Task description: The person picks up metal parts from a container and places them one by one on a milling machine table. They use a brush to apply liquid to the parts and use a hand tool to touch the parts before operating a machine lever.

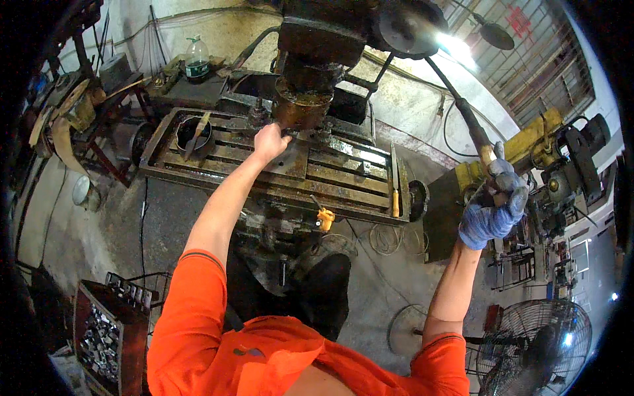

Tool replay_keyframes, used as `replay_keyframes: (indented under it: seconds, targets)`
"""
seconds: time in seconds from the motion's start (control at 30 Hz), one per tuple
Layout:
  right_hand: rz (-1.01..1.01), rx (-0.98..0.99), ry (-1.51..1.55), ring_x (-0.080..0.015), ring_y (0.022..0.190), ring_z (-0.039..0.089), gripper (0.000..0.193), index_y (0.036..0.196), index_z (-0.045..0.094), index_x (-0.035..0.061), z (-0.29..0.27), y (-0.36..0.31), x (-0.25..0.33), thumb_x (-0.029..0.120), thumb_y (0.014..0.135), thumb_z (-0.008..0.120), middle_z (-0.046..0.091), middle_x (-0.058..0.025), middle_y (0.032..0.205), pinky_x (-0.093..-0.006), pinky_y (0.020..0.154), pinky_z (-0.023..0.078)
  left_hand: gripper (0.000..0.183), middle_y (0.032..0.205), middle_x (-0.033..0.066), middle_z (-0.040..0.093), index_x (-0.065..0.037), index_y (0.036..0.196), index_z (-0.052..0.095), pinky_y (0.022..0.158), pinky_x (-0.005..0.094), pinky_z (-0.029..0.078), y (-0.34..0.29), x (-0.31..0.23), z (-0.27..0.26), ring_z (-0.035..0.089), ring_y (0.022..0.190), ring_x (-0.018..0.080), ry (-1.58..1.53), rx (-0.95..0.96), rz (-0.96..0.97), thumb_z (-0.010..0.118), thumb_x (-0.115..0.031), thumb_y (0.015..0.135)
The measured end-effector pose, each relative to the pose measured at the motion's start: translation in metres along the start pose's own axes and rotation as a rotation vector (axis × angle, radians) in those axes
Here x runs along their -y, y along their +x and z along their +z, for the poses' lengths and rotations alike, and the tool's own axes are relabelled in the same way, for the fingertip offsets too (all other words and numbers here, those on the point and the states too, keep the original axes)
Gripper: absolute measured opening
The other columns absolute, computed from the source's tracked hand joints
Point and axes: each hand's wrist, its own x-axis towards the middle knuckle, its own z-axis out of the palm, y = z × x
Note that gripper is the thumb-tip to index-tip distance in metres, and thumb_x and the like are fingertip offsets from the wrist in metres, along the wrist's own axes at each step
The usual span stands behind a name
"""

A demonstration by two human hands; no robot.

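Note:
My bare left hand [269, 142] is closed just below the dark, greasy spindle head [302, 105] of a drilling or milling machine. Its fingers are curled away from view, so what they hold is hidden. Out to the right, my right hand [495, 198] wears a blue-grey glove and is wrapped round the end of a long feed lever [470, 122], which slopes up to the machine's round hub [408, 26]. Under the spindle lies the oily slotted worktable [254, 170]. A black pot [194, 135] with a brush [198, 132] in it stands on the table's left end.
A yellow-handled file [395, 198] lies along the table's right end. A yellow fitting [324, 219] sits at the table's front edge. A wooden box of metal parts [112, 330] stands lower left, a caged fan [541, 343] lower right. Another yellow machine [528, 148] is at right.

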Motion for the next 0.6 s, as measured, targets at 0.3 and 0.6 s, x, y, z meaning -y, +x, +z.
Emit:
replay_keyframes:
  seconds: [0.3, 0.6]
  targets:
    - [0.029, 0.058, 0.255, -0.0276, 0.083, 0.056, 0.037, 0.071, 0.054, -0.0011, -0.011, 0.001, -0.011, 0.029, 0.088, 0.039, 0.06, -0.0162, 0.082, -0.0462, 0.092, 0.037, 0.036, 0.088, 0.0093, 0.065, -0.018, 0.111, 0.058, 0.068, 0.0389, 0.049, -0.06, 0.048, -0.098, 0.062, 0.078, 0.0276, -0.039, -0.289, 0.239, 0.063, -0.02, 0.075]
    - [0.064, 0.0, 0.166, -0.0269, 0.087, 0.056, 0.039, 0.075, 0.057, 0.0002, -0.015, -0.001, -0.017, 0.032, 0.088, 0.037, 0.061, -0.0144, 0.086, -0.0437, 0.091, 0.037, 0.052, 0.084, 0.0123, 0.059, -0.012, 0.118, 0.049, 0.068, 0.0408, 0.04, -0.107, 0.117, -0.156, 0.058, 0.073, 0.0304, 0.556, -0.379, 0.122, 0.06, -0.041, 0.077]
